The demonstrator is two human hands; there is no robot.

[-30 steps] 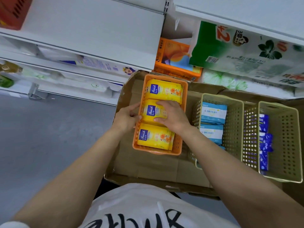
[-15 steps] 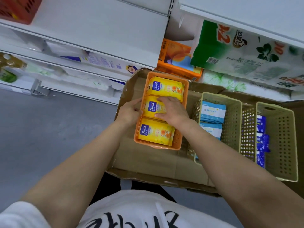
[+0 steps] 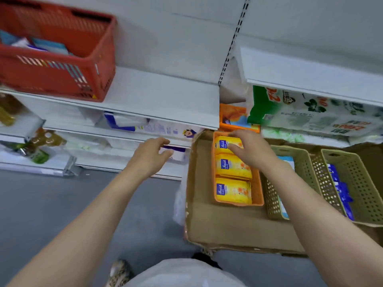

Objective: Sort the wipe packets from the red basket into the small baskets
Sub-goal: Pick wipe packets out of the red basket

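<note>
Yellow packets (image 3: 233, 169) in orange basket (image 3: 257, 183) | right hand (image 3: 251, 150) above | left hand (image 3: 150, 155) apart

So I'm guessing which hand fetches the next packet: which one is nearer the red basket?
Left. The left hand hangs open in the air below and right of the red basket on the shelf. The right hand is farther right, over the yellow packets in the orange basket.

Red basket (image 3: 56, 59) sits on white shelf (image 3: 161, 96); cardboard tray (image 3: 228, 228) on floor (image 3: 51, 204)
</note>
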